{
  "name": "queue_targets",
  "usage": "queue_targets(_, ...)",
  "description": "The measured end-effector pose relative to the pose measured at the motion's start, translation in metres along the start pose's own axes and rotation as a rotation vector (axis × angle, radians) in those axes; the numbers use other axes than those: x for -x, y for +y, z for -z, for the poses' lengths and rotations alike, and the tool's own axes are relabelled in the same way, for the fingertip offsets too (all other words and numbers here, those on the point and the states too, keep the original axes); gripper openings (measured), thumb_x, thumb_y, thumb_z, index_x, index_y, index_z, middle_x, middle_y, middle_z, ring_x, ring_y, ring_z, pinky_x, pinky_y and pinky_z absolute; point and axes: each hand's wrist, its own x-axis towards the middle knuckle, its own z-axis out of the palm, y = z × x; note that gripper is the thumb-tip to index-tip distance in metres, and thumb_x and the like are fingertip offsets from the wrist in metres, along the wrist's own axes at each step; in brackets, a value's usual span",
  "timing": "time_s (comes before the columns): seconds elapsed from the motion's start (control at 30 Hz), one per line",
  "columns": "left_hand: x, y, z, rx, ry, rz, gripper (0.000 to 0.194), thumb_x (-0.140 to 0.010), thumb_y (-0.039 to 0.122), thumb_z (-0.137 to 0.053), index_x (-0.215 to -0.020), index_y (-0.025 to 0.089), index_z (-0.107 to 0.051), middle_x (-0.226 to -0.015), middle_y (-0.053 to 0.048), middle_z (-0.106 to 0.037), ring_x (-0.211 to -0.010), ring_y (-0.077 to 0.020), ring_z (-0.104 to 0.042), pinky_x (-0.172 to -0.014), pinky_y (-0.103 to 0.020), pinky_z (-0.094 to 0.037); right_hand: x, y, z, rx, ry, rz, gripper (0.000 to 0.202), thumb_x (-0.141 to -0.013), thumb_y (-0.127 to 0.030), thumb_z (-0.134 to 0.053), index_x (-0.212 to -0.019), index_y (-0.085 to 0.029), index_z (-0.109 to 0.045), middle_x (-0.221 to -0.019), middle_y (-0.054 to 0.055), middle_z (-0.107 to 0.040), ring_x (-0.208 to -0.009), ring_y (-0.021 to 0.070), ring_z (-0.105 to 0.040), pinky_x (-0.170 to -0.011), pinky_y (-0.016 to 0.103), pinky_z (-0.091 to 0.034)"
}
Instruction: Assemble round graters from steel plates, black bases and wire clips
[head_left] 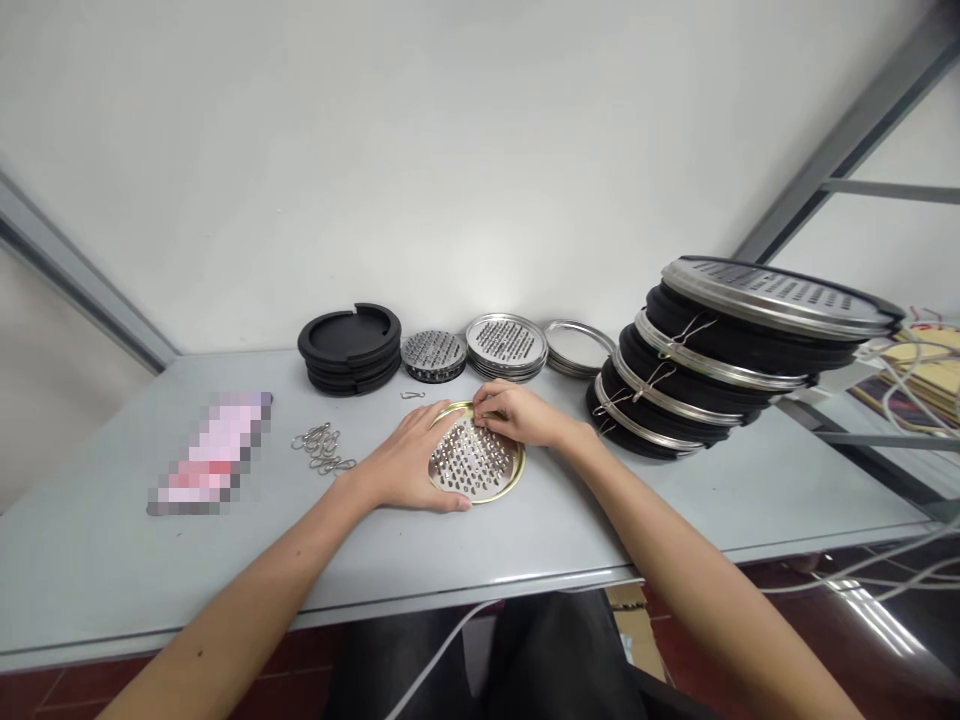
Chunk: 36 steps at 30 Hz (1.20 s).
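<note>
A round metal grater plate (472,462) lies on the table before me, inside a gold-coloured metal ring (520,470). My left hand (405,462) wraps the left side of the ring, thumb at the near edge and fingers at the far edge. At the far right rim, the fingers of my right hand (514,412) are bent and pressed together on the plate's edge; their tips are partly hidden. Left of my left hand lies a small heap of wire clips (322,447), and one single clip (412,395) lies behind it.
Along the wall stand black ring-shaped holders (349,345), small grater plates (433,355), stacked ringed grater plates (506,345) and bare metal rings (581,348). A tall leaning stack of black, clipped grater units (712,350) rises at right. A blurred pink item (214,455) lies at left.
</note>
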Motion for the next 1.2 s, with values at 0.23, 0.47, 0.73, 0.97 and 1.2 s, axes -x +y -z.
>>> queue_targets(0.23, -0.001, 0.004, 0.003, -0.027, -0.016, 0.012, 0.120, -0.060, 0.073, -0.072, -0.153, 0.018, -0.021, -0.158, -0.018, -0.022, -0.144, -0.0404, -0.019, -0.116, -0.055, -0.023, 0.001, -0.001, 0.000, 0.024, -0.006, 0.018, 0.014, -0.085, -0.012, -0.060, -0.088, -0.017, -0.073, -0.098, 0.007, -0.067, -0.089, 0.0193, -0.060, -0.084, 0.033, -0.047)
queue_targets(0.47, -0.001, 0.005, 0.003, -0.051, -0.021, -0.002, 0.118, -0.061, 0.074, -0.070, -0.153, 0.018, -0.021, -0.158, -0.017, -0.022, -0.145, -0.0392, -0.020, -0.116, -0.054, -0.023, 0.002, 0.002, -0.002, 0.031, -0.003, 0.033, 0.013, -0.086, -0.014, -0.060, -0.090, -0.016, -0.073, -0.099, 0.008, -0.067, -0.089, 0.0195, -0.060, -0.084, 0.033, -0.047)
queue_targets(0.73, 0.000, 0.005, 0.004, -0.054, -0.044, 0.028, 0.120, -0.061, 0.076, -0.068, -0.154, 0.017, -0.020, -0.158, -0.018, -0.020, -0.145, -0.0391, -0.017, -0.116, -0.053, -0.023, 0.004, 0.003, -0.005, 0.043, 0.012, 0.033, 0.013, -0.087, -0.014, -0.059, -0.088, -0.017, -0.072, -0.099, 0.007, -0.067, -0.086, 0.0186, -0.059, -0.082, 0.032, -0.047)
queue_targets(0.97, 0.000, 0.005, 0.004, -0.034, -0.063, 0.063, 0.122, -0.061, 0.079, -0.067, -0.155, 0.021, -0.015, -0.161, -0.014, -0.015, -0.147, -0.0385, -0.014, -0.118, -0.053, -0.019, 0.004, 0.005, -0.002, 0.003, 0.022, 0.014, 0.014, -0.089, -0.016, -0.058, -0.089, -0.017, -0.072, -0.098, 0.008, -0.067, -0.088, 0.0190, -0.062, -0.082, 0.033, -0.049)
queue_targets(1.2, 0.003, -0.001, 0.008, 0.009, -0.078, 0.001, 0.111, -0.074, 0.073, -0.062, -0.155, 0.018, -0.010, -0.162, -0.013, -0.013, -0.148, -0.0346, -0.013, -0.120, -0.049, -0.018, 0.028, -0.018, 0.004, -0.052, 0.097, -0.093, 0.043, -0.085, -0.039, -0.066, -0.121, -0.016, -0.061, -0.119, 0.014, -0.062, -0.110, 0.0258, -0.059, -0.096, 0.043, -0.048)
